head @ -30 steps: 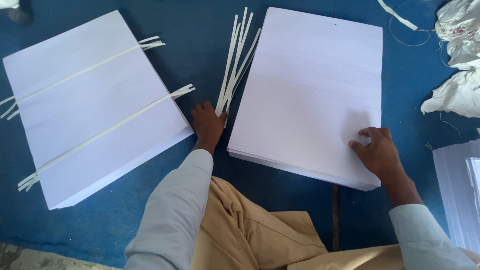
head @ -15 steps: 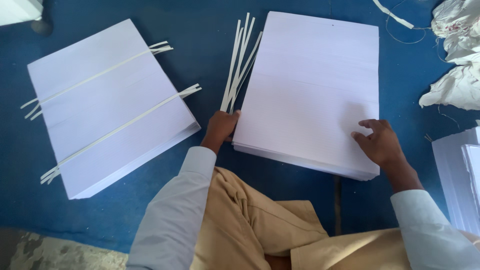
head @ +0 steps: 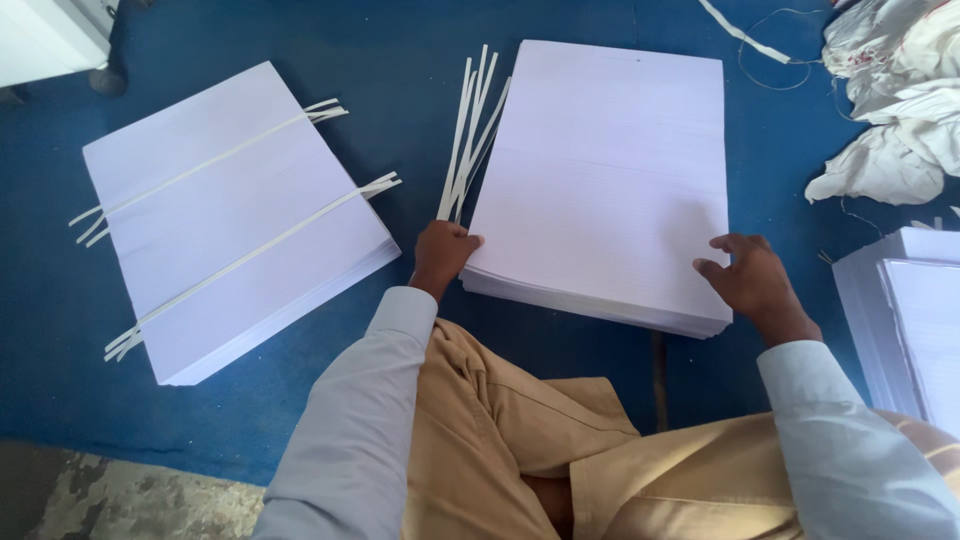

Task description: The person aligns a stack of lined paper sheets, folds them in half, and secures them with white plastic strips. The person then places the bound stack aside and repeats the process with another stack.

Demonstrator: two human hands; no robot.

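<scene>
Below, in the head view, a person in light grey sleeves and tan trousers sat over a blue floor covering [head: 560, 30]. The left hand [head: 443, 255] was curled at the near left corner of an unbound stack of white paper [head: 610, 170], fingers bent over its edge and gripping it. The right hand [head: 752, 280] rested on the stack's near right corner, fingers spread loosely and pressing on the top sheet, nothing clasped. The stack lay flat straight ahead of the knees. Just beside its left edge lay a bundle of loose white strips [head: 470, 130]. Well apart to the left lay a second paper stack [head: 225, 215], crossed by two strips. Crumpled white cloth [head: 890, 120] lay at the upper right, and more paper piles [head: 905, 320] at the right edge.
</scene>
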